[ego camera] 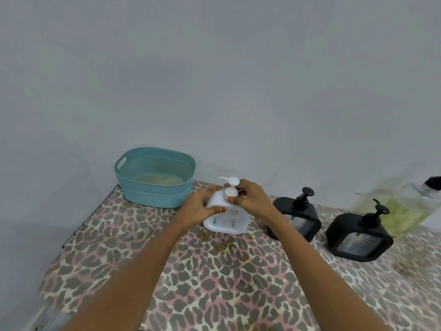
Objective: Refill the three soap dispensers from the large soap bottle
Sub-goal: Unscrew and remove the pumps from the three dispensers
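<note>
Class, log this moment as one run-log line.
left hand: holds white dispenser | right hand: grips pump collar | black dispensers: pumps on

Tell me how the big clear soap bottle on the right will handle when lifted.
Probably heavy: the soap bottle is big and holds plenty of yellow-green liquid. Its smooth clear wall may be slippery. The liquid could slosh when tilted.

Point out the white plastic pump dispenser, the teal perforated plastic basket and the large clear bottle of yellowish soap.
white plastic pump dispenser (226, 222): head view, lower front of its body.
teal perforated plastic basket (155, 195): head view, front outer wall.
large clear bottle of yellowish soap (403, 211): head view, its liquid-filled side.
</note>
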A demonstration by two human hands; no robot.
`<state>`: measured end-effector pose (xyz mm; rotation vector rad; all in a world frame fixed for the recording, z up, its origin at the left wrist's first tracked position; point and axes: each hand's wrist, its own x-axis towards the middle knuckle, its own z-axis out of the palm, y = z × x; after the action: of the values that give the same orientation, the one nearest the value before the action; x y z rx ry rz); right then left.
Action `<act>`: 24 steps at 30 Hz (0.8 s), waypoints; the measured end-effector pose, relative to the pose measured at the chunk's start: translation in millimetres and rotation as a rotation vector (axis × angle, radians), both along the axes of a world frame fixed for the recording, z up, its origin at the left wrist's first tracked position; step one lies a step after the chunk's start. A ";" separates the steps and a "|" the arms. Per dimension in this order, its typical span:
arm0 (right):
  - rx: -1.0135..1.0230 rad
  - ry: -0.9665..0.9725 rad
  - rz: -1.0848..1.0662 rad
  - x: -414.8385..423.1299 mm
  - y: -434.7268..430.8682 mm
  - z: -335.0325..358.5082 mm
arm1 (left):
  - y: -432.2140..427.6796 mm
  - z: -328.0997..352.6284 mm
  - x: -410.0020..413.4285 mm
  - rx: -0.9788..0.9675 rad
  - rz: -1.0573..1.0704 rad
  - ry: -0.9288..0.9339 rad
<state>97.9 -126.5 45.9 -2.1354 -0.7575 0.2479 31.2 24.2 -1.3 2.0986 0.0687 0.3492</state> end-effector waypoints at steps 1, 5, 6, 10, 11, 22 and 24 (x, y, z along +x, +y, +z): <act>0.009 0.004 -0.014 -0.5 0.7 -0.3 | -0.1 -0.1 0.2 -0.006 0.003 0.001; 0.072 -0.100 -0.192 -5.1 7.4 -7.9 | 0.2 0.5 -0.3 -0.014 0.006 0.009; 0.082 -0.104 -0.213 -5.8 8.5 -9.5 | 0.1 0.7 -0.5 -0.021 0.005 0.013; 0.115 -0.058 -0.174 -6.6 5.3 -9.4 | -0.6 0.8 -1.6 -0.036 -0.001 0.008; 0.134 -0.035 -0.159 -7.3 3.8 -8.4 | -0.5 0.3 -1.5 -0.033 0.002 0.008; 0.208 -0.068 -0.268 -17.4 17.6 -14.6 | -1.6 2.1 -3.3 -0.045 -0.012 0.011; 0.206 -0.069 -0.277 -17.6 17.4 -13.7 | -1.6 1.9 -3.6 -0.051 -0.013 0.012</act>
<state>80.3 -109.1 32.2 -2.0302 -0.4942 -0.0500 27.6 22.6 0.6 2.0501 0.0703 0.3236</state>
